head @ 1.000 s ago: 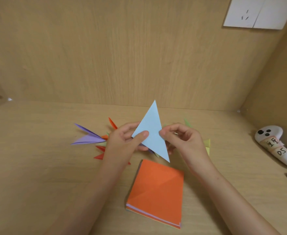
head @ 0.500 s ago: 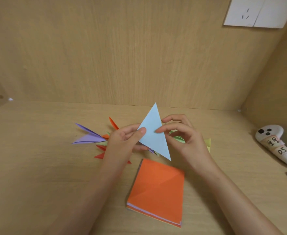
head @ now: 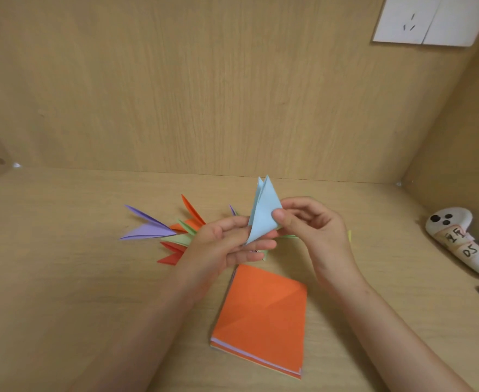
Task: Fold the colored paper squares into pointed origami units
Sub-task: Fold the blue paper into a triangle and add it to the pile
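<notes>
While the right hand pinched the light blue paper at its right corner between thumb and curled fingers, the left hand gripped the lower tip, thumb on top and fingers beneath. The piece was up off the table, held between the two hands with its point upward. It was already folded narrow, and two layers stood apart at the top tip, so by my reading this unit was mid-fold: past the first creases, not yet closed flat and sharp. Just behind the hands lay the finished work, fanned out together on the table: a purple unit, an orange unit, a red unit and a pale green unit. The left hand partly hid them, and bits of green and yellow peeked out by the right hand, so no firm count. Nearer the person sat the stack of squares, orange sheet on top, several sheets thick, touched by neither hand. A handful done, one in hand, plenty left, I'd judge. Off to the right a white controller lay by the side wall
</notes>
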